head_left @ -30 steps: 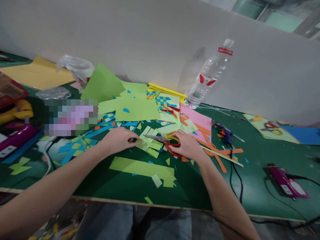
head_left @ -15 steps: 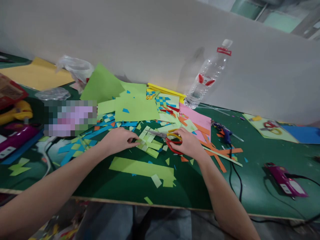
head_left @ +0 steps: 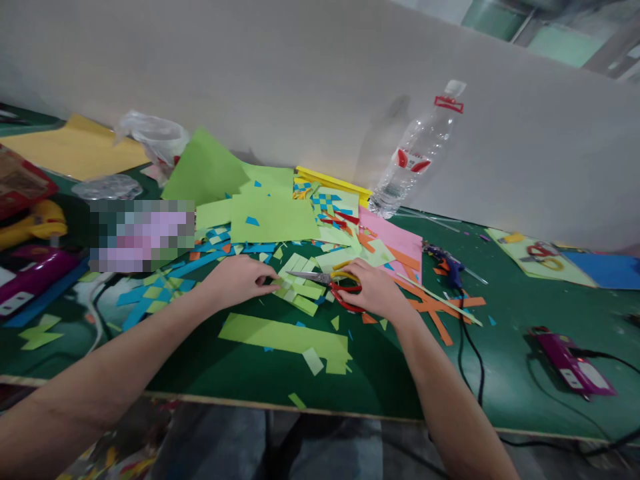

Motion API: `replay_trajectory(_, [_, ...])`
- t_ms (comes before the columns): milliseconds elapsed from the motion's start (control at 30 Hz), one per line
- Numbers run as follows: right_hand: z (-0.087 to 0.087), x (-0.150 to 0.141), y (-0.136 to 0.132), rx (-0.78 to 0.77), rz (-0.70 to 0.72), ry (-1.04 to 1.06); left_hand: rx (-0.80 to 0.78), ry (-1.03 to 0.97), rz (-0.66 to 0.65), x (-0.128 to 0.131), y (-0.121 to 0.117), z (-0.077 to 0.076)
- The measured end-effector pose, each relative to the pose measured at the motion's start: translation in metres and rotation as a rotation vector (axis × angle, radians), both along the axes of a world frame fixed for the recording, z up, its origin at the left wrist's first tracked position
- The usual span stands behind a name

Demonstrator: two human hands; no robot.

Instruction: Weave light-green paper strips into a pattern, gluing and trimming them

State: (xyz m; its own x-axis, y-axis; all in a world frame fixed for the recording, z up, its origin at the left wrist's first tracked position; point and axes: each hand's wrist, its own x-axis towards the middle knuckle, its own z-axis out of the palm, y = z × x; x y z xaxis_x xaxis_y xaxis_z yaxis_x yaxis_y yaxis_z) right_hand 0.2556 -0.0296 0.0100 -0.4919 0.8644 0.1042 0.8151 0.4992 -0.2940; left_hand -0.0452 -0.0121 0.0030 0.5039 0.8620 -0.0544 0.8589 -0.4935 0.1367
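Note:
My right hand (head_left: 373,287) is closed around the red and yellow handles of a pair of scissors (head_left: 320,277). Its blades point left and lie over a woven piece of light and darker green paper strips (head_left: 300,293). With thumb and fingers pinched, my left hand (head_left: 243,280) holds the left edge of this woven paper. Closer to me on the green table lies a long green paper strip (head_left: 285,337), with a small pale scrap (head_left: 313,361) beside its right part.
Green sheets (head_left: 275,220) and a pink sheet (head_left: 395,240) lie behind my hands. A plastic bottle (head_left: 417,150) stands by the wall. At right are a blue glue gun (head_left: 453,270), its cable, orange strips (head_left: 435,310) and a purple power device (head_left: 575,363).
The scissors shift slightly up and back down, and their blades look opened a little, then closed together again. My left hand keeps its place on the woven paper.

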Motion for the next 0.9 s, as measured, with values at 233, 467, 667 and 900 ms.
replay_trajectory(233, [0.0009,-0.0011,-0.0003,0.000,-0.007,-0.026,0.009,-0.019,-0.002,-0.0016,0.0016,-0.0038])
replay_trajectory(467, [-0.0005,-0.0020,0.0002,-0.001,-0.016,-0.032,-0.002,-0.030,-0.004,-0.0014,0.0010,-0.0035])
replay_trajectory(667, [-0.0024,-0.0019,0.0012,0.007,-0.026,-0.035,0.000,-0.020,0.006,-0.0004,0.0004,-0.0025])
replay_trajectory(900, [-0.0040,-0.0019,0.0014,0.004,-0.024,-0.035,-0.010,-0.032,-0.001,-0.0006,0.0002,-0.0013])
